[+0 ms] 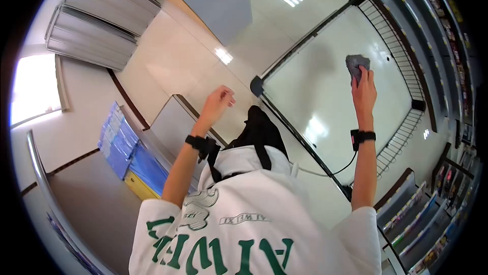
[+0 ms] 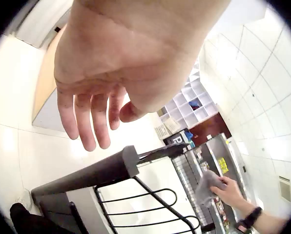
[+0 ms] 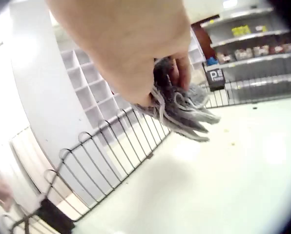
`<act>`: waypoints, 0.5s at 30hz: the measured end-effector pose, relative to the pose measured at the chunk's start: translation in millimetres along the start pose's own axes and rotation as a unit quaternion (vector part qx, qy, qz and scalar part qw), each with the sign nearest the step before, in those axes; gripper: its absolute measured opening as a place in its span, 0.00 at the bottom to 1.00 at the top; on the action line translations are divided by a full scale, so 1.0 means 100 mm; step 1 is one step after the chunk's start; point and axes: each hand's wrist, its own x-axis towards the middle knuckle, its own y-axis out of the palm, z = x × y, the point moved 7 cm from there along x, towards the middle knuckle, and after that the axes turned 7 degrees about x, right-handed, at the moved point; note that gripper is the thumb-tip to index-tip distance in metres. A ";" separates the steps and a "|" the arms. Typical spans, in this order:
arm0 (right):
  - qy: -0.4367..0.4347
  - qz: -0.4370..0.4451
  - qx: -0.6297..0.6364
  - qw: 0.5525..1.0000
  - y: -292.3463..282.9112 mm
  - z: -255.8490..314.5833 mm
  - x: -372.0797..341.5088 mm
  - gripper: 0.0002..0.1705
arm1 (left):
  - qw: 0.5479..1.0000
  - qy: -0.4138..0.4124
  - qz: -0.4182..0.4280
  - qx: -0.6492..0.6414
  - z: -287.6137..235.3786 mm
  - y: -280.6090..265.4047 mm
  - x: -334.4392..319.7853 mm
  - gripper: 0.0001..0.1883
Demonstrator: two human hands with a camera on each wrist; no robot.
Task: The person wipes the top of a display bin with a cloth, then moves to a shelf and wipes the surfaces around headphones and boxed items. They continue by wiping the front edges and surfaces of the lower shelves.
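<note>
Right grip (image 1: 364, 93) pinches the cloth (image 1: 357, 62), which juts out beyond it over the white surface (image 1: 305, 79). Cloth is grey, crumpled, paler along some folds. Left grip (image 1: 216, 104) hangs loose.

The cloth (image 1: 357, 62) is grey and the tabletop (image 1: 330, 102) off-white. The shirt (image 1: 300, 204) is white with green lettering (image 1: 245, 257); the wrist straps (image 1: 366, 136) are black.

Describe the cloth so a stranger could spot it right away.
Find the large, black-framed white tabletop with wire fencing along its edges. Over it, the person's right hand grips a crumpled grey cloth. Its dull, rumpled look stands out against the smooth, shiny white below.
</note>
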 end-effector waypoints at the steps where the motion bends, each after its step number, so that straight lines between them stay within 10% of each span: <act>1: 0.005 0.004 0.009 1.000 0.31 -0.11 0.16 0.22 | 0.999 0.015 0.017 0.029 -0.13 0.05 0.01 0.12; 7: -0.025 0.050 0.049 0.997 1.99 -0.54 0.40 0.25 | 0.984 0.004 0.059 0.165 -0.65 0.38 0.26 0.11; 15: -0.011 0.173 0.225 0.959 2.34 0.60 -0.48 0.23 | 0.947 0.009 0.087 0.308 -0.57 0.67 0.67 0.17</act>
